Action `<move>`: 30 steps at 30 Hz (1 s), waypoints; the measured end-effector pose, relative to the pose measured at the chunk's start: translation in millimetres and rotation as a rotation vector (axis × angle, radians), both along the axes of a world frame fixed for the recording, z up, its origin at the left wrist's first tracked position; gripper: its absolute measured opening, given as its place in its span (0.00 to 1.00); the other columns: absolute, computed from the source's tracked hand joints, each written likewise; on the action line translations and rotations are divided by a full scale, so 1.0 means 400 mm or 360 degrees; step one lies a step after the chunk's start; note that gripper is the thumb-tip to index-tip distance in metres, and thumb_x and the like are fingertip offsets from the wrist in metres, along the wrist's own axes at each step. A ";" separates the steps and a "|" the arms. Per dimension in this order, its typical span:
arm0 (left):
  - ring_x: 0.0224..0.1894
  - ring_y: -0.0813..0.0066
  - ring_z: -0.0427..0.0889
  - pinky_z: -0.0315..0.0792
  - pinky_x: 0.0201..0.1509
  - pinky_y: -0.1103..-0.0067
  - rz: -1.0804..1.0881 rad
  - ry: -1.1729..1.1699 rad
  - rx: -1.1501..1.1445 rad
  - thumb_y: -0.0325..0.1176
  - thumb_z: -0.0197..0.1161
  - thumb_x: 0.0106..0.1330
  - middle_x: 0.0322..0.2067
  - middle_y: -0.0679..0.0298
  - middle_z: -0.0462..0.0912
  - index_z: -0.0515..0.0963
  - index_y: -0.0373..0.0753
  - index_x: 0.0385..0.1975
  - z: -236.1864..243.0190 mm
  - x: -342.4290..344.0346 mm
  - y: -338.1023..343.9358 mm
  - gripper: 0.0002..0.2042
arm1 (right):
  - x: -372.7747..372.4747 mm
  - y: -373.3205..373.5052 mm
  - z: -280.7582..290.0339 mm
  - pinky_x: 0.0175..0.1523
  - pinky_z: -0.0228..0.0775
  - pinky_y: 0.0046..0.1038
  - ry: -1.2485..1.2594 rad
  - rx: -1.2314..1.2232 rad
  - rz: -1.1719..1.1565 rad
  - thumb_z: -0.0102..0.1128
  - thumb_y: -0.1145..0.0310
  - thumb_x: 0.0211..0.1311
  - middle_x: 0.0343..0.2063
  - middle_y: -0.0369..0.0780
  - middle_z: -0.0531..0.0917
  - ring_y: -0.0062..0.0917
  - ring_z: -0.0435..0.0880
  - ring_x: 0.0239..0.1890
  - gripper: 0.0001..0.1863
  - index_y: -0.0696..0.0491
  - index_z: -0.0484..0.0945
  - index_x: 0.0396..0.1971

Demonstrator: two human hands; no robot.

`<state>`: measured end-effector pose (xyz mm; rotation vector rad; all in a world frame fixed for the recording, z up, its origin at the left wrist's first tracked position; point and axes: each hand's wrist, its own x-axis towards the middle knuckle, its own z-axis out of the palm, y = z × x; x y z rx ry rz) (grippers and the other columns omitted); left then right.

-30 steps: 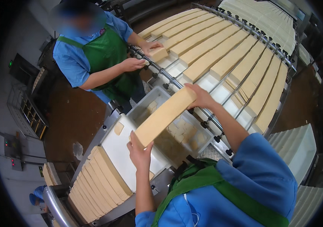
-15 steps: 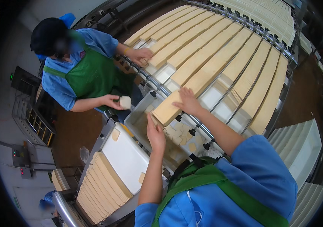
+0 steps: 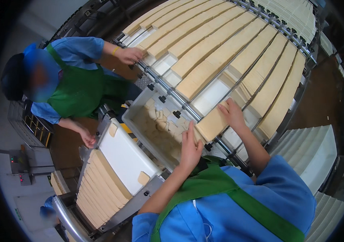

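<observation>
My left hand [image 3: 192, 147] grips the near end of a pale yellow block [image 3: 212, 124] lying over the steel rail [image 3: 160, 82] at the front of the slatted bed. My right hand [image 3: 231, 113] holds the same block farther up, its fingers over the top. Long pale strips [image 3: 212, 52] lie in lanes above, with white channels [image 3: 204, 99] showing between some. Below the rail, a grey bin [image 3: 128, 121] holds many broken pale pieces [image 3: 160, 123]. Left of it, a white board [image 3: 121, 155] with scraps at its corners adjoins a row of sliced slabs [image 3: 99, 187].
A co-worker [image 3: 77, 86] in a green apron stands at upper left, one hand at the strips, the other by the white board. Stacked white trays [image 3: 309, 153] stand at right. Another person [image 3: 47, 207] is at lower left, beside a curved steel guard [image 3: 69, 213].
My hands have shifted right and down from the middle lane to this block farther along the rail. The co-worker has leaned left, lowering one hand; the small piece it held no longer shows.
</observation>
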<state>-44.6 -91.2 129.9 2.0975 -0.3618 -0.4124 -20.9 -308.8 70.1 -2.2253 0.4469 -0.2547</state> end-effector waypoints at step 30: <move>0.53 0.59 0.72 0.66 0.57 0.72 0.0669 -0.0113 -0.0503 0.24 0.54 0.58 0.52 0.47 0.70 0.52 0.40 0.65 -0.194 0.079 0.013 0.33 | 0.138 -0.174 -0.071 0.66 0.41 0.54 0.0484 -0.1304 0.0129 0.54 0.50 0.61 0.66 0.52 0.51 0.45 0.47 0.69 0.39 0.58 0.53 0.65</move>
